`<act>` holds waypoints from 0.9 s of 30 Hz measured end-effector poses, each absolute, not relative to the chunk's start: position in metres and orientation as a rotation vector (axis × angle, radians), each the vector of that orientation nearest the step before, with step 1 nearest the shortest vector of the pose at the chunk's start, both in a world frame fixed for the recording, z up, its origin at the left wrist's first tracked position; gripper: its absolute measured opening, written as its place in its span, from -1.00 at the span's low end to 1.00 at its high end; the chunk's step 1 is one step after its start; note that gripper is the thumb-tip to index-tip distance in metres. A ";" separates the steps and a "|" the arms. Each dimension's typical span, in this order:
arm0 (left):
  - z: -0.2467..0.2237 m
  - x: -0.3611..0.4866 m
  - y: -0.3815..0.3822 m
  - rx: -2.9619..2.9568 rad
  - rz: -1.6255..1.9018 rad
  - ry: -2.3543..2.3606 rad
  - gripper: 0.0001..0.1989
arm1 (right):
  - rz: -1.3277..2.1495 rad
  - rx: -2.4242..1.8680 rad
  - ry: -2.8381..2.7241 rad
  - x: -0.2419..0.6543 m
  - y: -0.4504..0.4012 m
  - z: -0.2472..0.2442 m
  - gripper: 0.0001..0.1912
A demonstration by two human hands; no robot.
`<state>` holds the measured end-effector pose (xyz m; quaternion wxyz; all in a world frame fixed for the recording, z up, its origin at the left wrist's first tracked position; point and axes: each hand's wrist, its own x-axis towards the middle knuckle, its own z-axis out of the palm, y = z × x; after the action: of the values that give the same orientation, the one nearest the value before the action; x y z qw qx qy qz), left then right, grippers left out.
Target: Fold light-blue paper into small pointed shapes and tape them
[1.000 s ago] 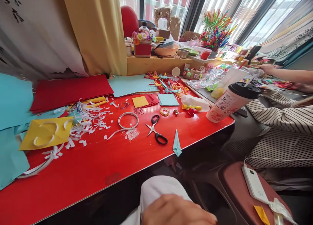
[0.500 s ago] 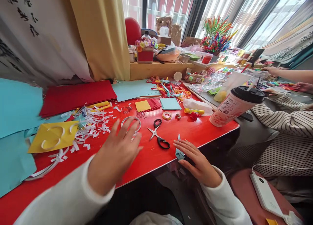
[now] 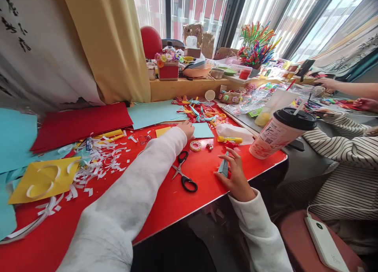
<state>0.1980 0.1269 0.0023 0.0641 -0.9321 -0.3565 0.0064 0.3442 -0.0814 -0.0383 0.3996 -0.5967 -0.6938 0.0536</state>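
Note:
My left hand point(image 3: 186, 129) reaches across the table to the small paper squares, between the yellow square point(image 3: 162, 131) and the light-blue squares point(image 3: 202, 130). Its fingers bend down there, and the tips are too hidden to show a grip. The sleeve covers most of the red squares. Near the front edge, my right hand point(image 3: 235, 176) has thumb and fingers around a small folded light-blue paper point(image 3: 223, 167), which points up and away. Black-handled scissors point(image 3: 183, 173) lie partly open between my arms. Behind them are a tape roll point(image 3: 195, 146) and a yellow glue stick point(image 3: 229, 139).
White paper scraps point(image 3: 102, 158) and a yellow sheet point(image 3: 44, 179) lie left; red sheets point(image 3: 82, 124) are behind. A drink cup point(image 3: 280, 132) stands at the right corner. Cut paper strips point(image 3: 203, 110) lie at the back. A co-worker's striped sleeve point(image 3: 339, 142) is at right.
My left hand has moved forward and right, from over the front of the table to the paper squares. My right hand has moved the folded paper farther in from the table edge.

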 end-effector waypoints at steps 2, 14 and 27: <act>0.000 0.208 0.130 -2.833 0.026 -1.095 -0.52 | 0.111 -1.580 -1.712 0.349 -0.080 -0.041 -0.60; 0.007 0.217 0.131 -2.935 -0.072 -1.314 -0.75 | 0.146 -1.591 -1.734 0.348 -0.081 -0.039 -0.76; 0.057 0.132 0.074 -2.875 -2.366 -1.539 -0.80 | 0.230 -1.330 -1.177 0.314 -0.102 0.001 -0.78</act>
<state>0.1325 0.0740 0.0572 -0.4292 -0.6445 -0.3451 -0.5305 0.3144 -0.1022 0.0009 0.6252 -0.5796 -0.5129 0.1002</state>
